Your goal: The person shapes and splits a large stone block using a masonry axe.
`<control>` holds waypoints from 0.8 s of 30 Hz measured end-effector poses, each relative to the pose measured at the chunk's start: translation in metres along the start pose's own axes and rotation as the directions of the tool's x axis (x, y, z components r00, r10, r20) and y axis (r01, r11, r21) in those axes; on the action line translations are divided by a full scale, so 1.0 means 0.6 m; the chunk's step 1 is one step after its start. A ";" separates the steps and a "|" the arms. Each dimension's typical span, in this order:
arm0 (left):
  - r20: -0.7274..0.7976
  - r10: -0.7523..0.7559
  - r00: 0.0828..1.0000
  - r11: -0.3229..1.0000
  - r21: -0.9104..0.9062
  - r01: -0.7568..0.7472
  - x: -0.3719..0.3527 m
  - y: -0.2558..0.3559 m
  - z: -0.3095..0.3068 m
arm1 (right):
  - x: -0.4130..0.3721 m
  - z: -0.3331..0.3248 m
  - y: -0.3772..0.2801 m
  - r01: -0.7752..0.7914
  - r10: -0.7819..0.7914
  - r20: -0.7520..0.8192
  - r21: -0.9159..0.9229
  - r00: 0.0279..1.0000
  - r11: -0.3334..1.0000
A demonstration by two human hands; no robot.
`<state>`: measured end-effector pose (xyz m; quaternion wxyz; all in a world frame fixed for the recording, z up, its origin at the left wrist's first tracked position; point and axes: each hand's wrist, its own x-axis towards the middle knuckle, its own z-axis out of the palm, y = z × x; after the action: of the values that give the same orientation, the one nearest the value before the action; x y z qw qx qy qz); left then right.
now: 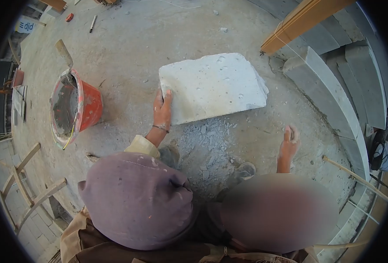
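A pale lightweight concrete block lies tilted on the floor in front of me, its right end rough and broken, with small pits in its top face. My left hand grips its left edge, thumb and fingers against the side. To the right of the block and apart from it, my right hand is raised with loosely bent fingers; nothing shows in it. Crushed grey chips cover the floor between my feet, just below the block.
A red bucket with grey residue stands at left, a trowel at its rim. Farther back lie a marker and a small red object. Wooden post and stacked grey blocks line the right; a wooden frame is lower left.
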<state>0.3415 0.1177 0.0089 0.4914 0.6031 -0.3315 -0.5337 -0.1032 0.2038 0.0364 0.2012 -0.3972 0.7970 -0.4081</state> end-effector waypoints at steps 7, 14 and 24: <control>-0.068 0.140 0.988 0.990 -0.007 -0.140 -0.016 0.005 0.027 | -0.196 -0.130 0.150 0.052 -0.197 -0.087 -0.792 0.977 0.608; -0.168 0.177 0.970 0.983 0.074 -0.166 -0.013 -0.001 0.088 | -0.183 -0.166 0.076 -0.029 0.045 0.023 -0.468 0.999 0.883; -0.145 0.238 0.961 0.968 0.117 -0.222 0.034 0.009 0.140 | -0.179 -0.132 -0.078 -0.264 0.191 0.413 0.127 0.891 0.956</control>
<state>0.2649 0.0772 0.0119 0.5440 0.6246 -0.3856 -0.4065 -0.0675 0.3119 0.1206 0.4398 -0.3552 0.7407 -0.3631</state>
